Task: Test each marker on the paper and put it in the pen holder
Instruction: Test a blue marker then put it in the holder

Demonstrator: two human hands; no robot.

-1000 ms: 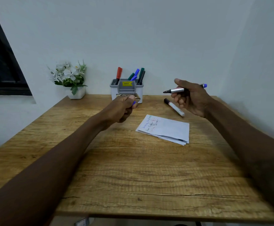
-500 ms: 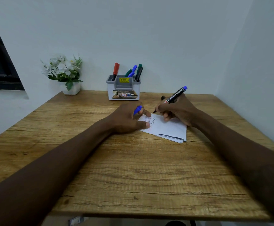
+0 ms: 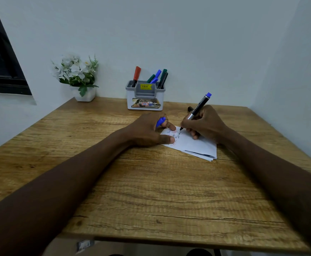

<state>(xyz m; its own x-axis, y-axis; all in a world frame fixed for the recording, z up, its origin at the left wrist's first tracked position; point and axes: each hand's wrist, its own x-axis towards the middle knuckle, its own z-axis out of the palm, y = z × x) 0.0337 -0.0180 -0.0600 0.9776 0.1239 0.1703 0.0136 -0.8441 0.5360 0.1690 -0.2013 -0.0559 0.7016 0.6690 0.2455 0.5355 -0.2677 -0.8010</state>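
My right hand [image 3: 206, 122] grips the blue marker [image 3: 199, 106] in a writing hold, its tip down on the folded paper [image 3: 197, 146] among coloured scribbles. My left hand [image 3: 147, 130] pins the paper's left edge with thumb and forefinger while its curled fingers pinch the blue cap [image 3: 160, 121]. The risks I see are the sheets sliding if that pressure eases, or the cap slipping loose. Another marker [image 3: 189, 108] lies just behind my right hand, easily knocked. The pen holder [image 3: 145, 100] stands beyond, by the wall.
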